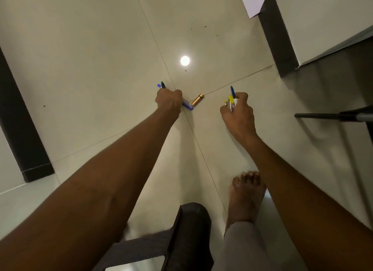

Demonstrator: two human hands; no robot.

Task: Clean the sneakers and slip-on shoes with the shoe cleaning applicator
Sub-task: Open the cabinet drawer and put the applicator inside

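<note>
Left hand (169,99) reaches down to the glossy beige tiled floor (90,68), fist clenched round blue and black pens (162,85). A small gold metal tube (197,99) lies between. Right hand (238,113) pinches a blue-capped pen and yellow item (231,99). No shoes or applicator visible.

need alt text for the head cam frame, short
Both hands reach down to a tiled floor: the left hand grips pens, the right hand holds a blue pen and small items. A gold tube lies between them.

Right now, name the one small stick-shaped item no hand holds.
The gold tube, lying free on the floor tiles between both hands; the pens are all gripped.
</note>
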